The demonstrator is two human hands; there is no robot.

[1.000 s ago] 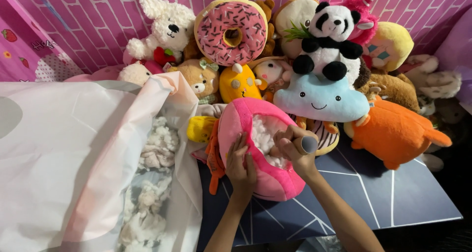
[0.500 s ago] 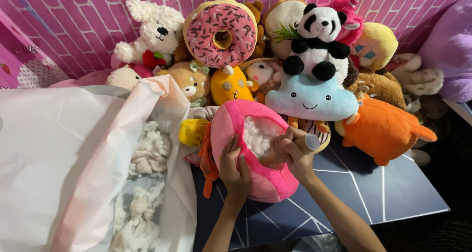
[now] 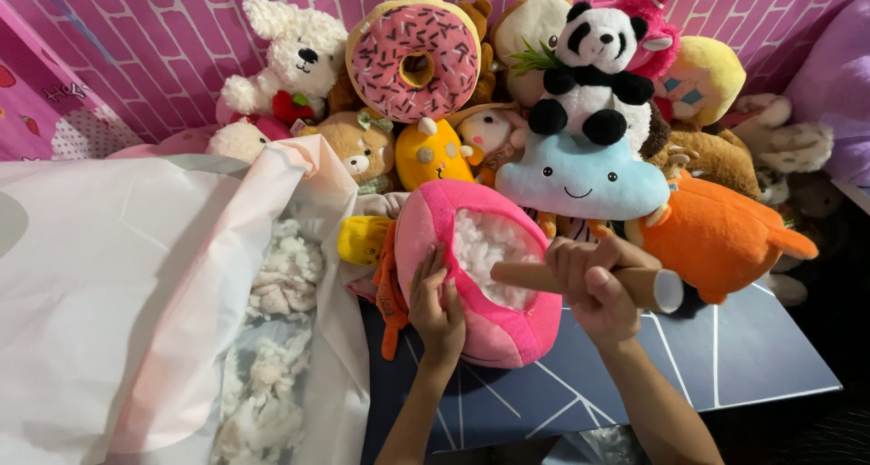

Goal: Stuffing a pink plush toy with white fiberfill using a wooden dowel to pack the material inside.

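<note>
Pink plush shell lay just below the blue cloud toy, left hand clamped on its rim. Right hand closed around wooden stick, tip in the white stuffing. Risky: too hard a push could have burst a seam or spilled filling.

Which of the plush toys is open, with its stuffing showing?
The pink plush under both hands: its opening exposes white stuffing. The toys piled behind it are closed.

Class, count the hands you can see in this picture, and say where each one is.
2. The left hand grips the pink plush at its opening's edge; the right hand holds a tube pointing into it.
</note>
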